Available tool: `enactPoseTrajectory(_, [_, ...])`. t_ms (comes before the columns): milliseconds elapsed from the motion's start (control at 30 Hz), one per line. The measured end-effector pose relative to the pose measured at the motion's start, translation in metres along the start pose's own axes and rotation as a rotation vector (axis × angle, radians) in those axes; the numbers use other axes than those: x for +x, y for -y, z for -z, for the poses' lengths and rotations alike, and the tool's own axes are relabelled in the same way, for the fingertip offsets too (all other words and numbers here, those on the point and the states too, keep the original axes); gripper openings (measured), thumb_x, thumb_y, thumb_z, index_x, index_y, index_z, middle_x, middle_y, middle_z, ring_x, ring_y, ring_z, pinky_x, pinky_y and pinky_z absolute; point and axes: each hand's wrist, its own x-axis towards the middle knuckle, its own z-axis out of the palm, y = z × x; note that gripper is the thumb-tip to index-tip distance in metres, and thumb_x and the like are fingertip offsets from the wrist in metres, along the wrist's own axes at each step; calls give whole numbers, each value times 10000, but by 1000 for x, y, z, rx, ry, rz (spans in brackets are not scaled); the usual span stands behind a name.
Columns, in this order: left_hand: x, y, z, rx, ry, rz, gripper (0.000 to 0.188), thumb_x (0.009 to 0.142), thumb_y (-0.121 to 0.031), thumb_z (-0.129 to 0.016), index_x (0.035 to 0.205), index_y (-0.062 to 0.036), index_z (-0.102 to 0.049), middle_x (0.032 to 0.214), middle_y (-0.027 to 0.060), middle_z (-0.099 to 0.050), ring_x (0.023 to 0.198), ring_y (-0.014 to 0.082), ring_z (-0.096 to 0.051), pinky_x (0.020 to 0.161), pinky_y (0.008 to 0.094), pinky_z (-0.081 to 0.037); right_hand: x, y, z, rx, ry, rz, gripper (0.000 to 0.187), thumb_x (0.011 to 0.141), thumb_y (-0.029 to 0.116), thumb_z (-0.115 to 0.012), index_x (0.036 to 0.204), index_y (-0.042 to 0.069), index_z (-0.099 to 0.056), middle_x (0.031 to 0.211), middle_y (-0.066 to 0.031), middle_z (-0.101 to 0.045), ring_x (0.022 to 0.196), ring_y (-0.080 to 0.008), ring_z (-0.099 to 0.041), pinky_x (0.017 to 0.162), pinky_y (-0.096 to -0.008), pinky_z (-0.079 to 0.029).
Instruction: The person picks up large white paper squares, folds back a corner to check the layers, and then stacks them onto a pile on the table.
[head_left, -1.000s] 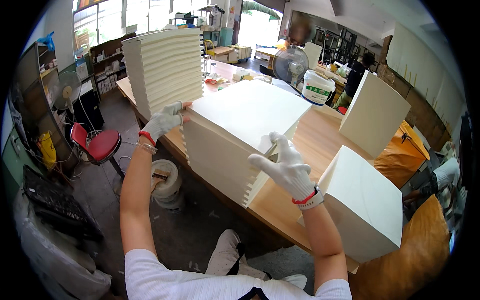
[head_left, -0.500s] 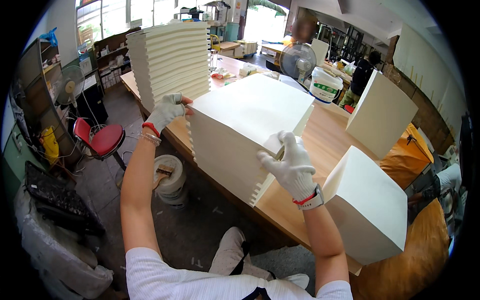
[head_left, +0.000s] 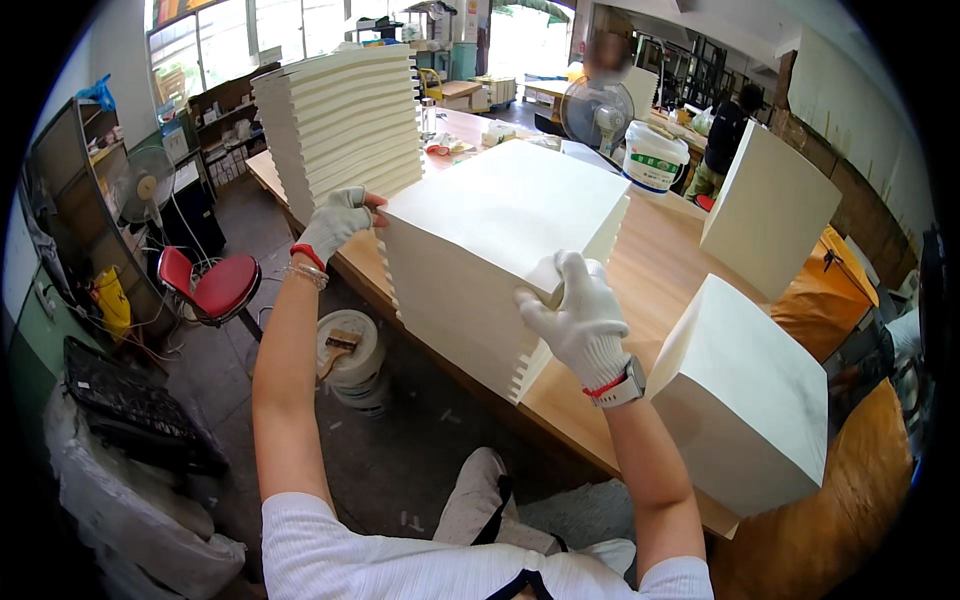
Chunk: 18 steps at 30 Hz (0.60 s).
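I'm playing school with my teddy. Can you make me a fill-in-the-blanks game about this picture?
1. Both hands wear white ____.
2. The left hand and the right hand grip the middle stack of white folded paper sheets, which rests on the long ____ table.
3. The round padded stool on the floor is ____.
4. The white plastic bucket stands beside an electric ____.

Missing words: gloves, wooden, red, fan

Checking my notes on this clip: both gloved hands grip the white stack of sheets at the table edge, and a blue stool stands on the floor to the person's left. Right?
Not quite: the stool is red, not blue, as the head view shows. Both gloved hands, left hand and right hand, do grip the white stack of sheets at the table edge.
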Motion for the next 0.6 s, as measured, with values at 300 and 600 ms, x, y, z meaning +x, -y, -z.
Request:
enactPoseTrajectory(300, [-1, 4, -2, 116, -2, -137, 421, 909, -198, -770, 1254, 4, -640, 1115, 53, -692, 1014, 146, -635, 912, 276, -505, -29, -29, 22, 116, -38, 253, 605, 941, 438, -701, 1316, 0, -516, 1173, -269, -631, 932, -409, -688, 804, -452, -562])
enactPoseTrajectory(600, [-36, -90, -117, -199, -328, -634, 475, 960, -51, -646, 1404, 36, -499, 1349, 152, -620, 1284, 235, -590, 1102, 359, -446, -191, -164, 201, -478, -416, -104, 225, 931, 98, -652, 1114, -23, -703, 1088, -180, -715, 997, -351, -679, 935, -436, -535])
